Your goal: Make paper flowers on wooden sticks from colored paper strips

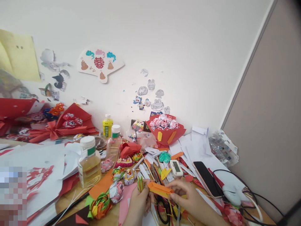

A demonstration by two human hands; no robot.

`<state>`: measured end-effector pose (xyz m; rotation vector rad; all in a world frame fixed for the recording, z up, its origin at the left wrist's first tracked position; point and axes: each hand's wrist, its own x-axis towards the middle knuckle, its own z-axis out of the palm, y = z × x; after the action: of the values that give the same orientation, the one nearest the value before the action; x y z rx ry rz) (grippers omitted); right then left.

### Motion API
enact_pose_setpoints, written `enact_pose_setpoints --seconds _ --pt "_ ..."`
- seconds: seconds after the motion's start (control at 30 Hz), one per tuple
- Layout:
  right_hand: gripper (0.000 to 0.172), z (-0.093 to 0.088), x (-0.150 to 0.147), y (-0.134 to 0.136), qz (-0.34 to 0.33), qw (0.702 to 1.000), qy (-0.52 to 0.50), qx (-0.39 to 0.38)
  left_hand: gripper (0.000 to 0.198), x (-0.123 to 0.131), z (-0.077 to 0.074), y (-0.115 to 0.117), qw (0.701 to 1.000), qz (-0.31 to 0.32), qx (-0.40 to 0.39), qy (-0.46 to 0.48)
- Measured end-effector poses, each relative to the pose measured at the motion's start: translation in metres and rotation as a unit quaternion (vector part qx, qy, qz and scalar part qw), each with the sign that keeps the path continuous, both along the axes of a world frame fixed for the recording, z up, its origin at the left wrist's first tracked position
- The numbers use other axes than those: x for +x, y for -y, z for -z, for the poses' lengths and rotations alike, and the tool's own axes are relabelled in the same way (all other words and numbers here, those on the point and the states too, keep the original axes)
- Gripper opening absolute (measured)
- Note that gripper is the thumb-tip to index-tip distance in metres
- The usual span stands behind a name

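My left hand (138, 197) is closed around a small green and orange striped paper bud (140, 184), and a thin stick seems to run down below it. Between my two hands lies a folded orange paper piece (160, 188); its left end meets my left fingers. My right hand (184, 194) pinches the right end of that paper. Beneath the hands are black-handled scissors (162, 212), partly covered by paper scraps. Left of my left hand sit a pink and white paper flower (116, 191) and an orange, green and yellow paper flower (101, 205).
Bottles of drink (89, 164) stand at the left. A red-wrapped paper bouquet (166, 130) leans by the wall. A small white timer (176, 168), a phone (208, 178), a white mouse (231, 194) and black cables lie at right. White paper sheets (44, 157) cover the left side.
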<state>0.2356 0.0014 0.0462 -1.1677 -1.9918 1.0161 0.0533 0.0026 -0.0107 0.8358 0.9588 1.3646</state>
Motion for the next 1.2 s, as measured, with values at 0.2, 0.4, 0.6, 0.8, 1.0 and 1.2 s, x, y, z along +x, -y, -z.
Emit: enact_pose_setpoints --seconds 0.2,0.4,0.6,0.8,1.0,1.2 --pt "0.023 -0.001 0.003 -0.004 0.015 0.998 0.054 0.029 0.049 -0.001 -0.008 0.006 1.000 -0.010 -0.005 0.016" --pt "0.029 -0.003 0.002 -0.001 0.002 0.991 0.100 0.087 0.051 0.001 -0.005 0.004 1.000 0.001 -0.002 0.001" --pt "0.050 0.009 -0.007 -0.002 0.035 0.998 -0.034 -0.033 0.053 0.002 -0.008 0.006 1.000 0.002 -0.009 0.003" --pt "0.051 0.034 -0.022 -0.004 0.024 0.949 -0.204 -0.238 0.058 0.004 -0.004 0.004 1.000 0.009 -0.008 0.002" --pt "0.042 0.038 -0.021 -0.007 0.018 0.957 -0.224 -0.186 0.057 0.007 -0.004 0.008 0.999 0.039 -0.002 0.004" --pt "0.042 0.032 -0.013 -0.011 0.052 0.970 -0.182 -0.151 0.051 0.004 -0.013 0.006 0.998 0.045 0.003 -0.043"
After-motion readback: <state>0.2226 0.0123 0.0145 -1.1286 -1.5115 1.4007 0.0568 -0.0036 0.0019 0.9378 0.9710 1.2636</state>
